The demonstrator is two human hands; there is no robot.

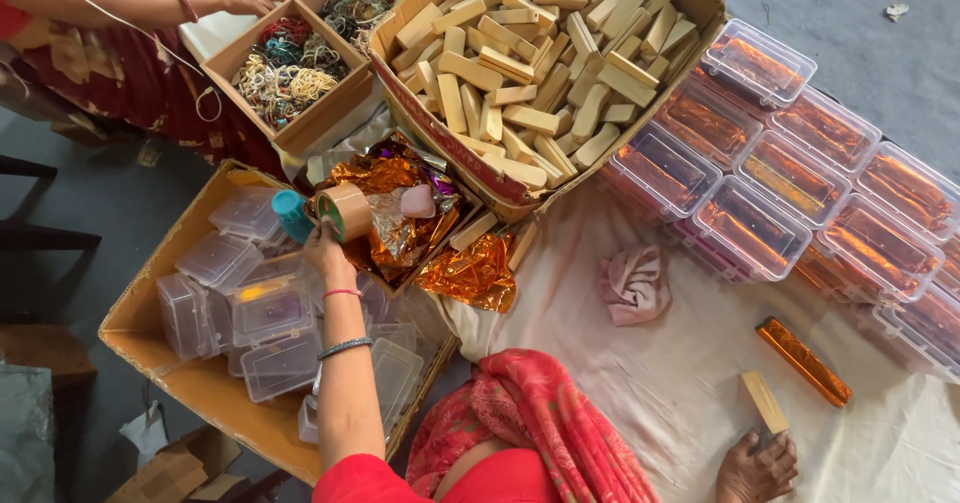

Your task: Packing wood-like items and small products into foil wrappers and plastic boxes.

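- Cream cloth [690,383] is spread over the floor as a work surface.
- Brown tape roll [345,210] is gripped by the left hand [325,248], raised over the foil heap [400,213].
- Wooden stick [764,401] is pinned flat under the right hand [757,468], beside a wrapped bar [803,361].

This looks like a small floor-level packing workshop, run by hand rather than by machine. A large cardboard box [545,73] at the top centre brims with plain wooden sticks, rows of clear lidded plastic boxes [800,178] with foil-wrapped pieces line the upper right, and a carton of empty plastic boxes [190,363] sits at lower left. Everything rests on a pale cloth [680,383] spread over a grey floor, with another person [120,23] working beside a box of coloured bangles [285,68] at upper left.
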